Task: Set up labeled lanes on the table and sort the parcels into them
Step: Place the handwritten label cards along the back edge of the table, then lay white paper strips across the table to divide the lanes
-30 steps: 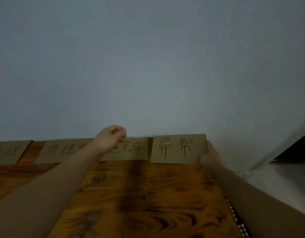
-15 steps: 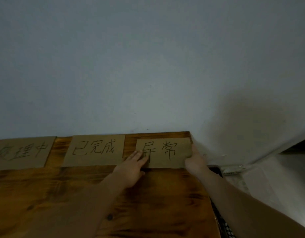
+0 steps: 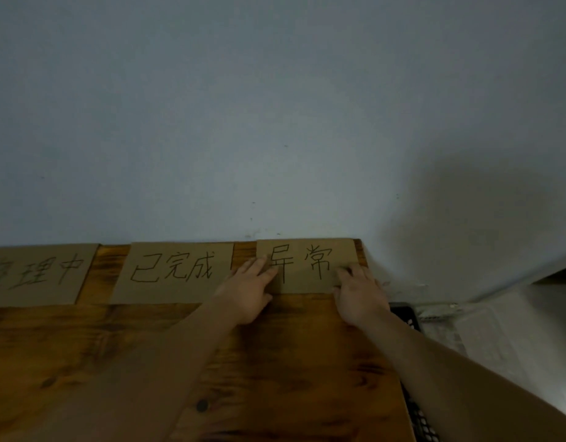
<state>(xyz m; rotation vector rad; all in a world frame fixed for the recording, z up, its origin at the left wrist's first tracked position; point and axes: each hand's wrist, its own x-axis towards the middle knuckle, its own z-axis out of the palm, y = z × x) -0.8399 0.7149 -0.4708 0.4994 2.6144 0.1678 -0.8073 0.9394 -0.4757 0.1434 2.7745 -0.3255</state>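
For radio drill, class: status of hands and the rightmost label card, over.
Left hand and right hand open, pressing the 异常 card. Card flat on table, far right corner. Nothing in the way.

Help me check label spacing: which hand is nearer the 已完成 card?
Left. The left hand lies just right of the 已完成 card; the right hand is farther right, on the 异常 card.

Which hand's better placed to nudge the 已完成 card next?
Left. The left hand rests on the left edge of the 异常 card, right beside the 已完成 card. The right hand presses its right end by the table corner, farther away.
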